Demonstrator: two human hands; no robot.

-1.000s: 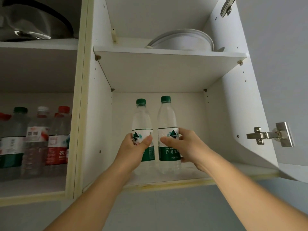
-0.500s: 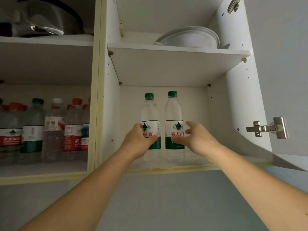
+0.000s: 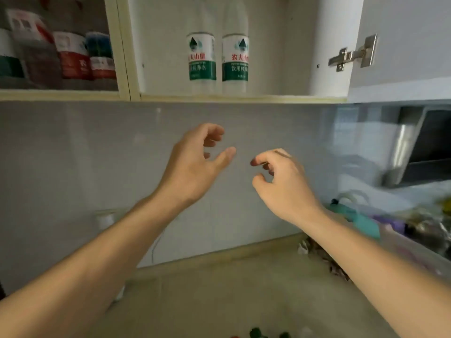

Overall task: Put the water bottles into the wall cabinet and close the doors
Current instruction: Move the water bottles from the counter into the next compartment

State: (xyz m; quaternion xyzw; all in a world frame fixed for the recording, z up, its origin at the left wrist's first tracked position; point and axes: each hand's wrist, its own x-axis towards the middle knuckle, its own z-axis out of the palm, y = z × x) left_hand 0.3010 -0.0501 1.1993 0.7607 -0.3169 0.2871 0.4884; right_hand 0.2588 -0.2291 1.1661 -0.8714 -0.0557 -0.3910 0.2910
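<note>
Left hand: I see my left hand (image 3: pixel 195 164) in the middle, in front of the gray wall (image 3: pixel 73 154). Its fingers are loosely curled and apart from the thumb. It holds nothing.

Right hand: My right hand (image 3: pixel 283 184) is just beside the left one, at about 3 o'clock from it. Its fingers are bent and loose too, with a gap between fingers and thumb. It holds nothing.

Two bottles: The left green-label bottle (image 3: pixel 201 57) and the right green-label bottle (image 3: pixel 235 57) stand upright on the bottom shelf of the wall cabinet (image 3: pixel 244 97). They are at about 12 o'clock from my hands, well apart from them. They stand side by side, very close; I cannot tell if they touch. Their caps are cut off by the top edge.

Cabinet: It is open. A metal hinge (image 3: pixel 351 54) sits on the side wall at 3 o'clock from the bottles.

Other bottles: At 9 o'clock from the two bottles, past the cream divider (image 3: pixel 122 45), more bottles (image 3: pixel 73 54) with red, white and blue labels stand in the next part. They look blurry.

Counter: The beige counter (image 3: pixel 219 289) lies below my arms, at 6 o'clock. A few small green and red caps (image 3: pixel 256 332) peek in at the bottom edge.

Right side: At 3 o'clock there is a shiny range hood (image 3: pixel 415 152), and under it a teal thing (image 3: pixel 358 218) and some blurry stuff I cannot make out.
</note>
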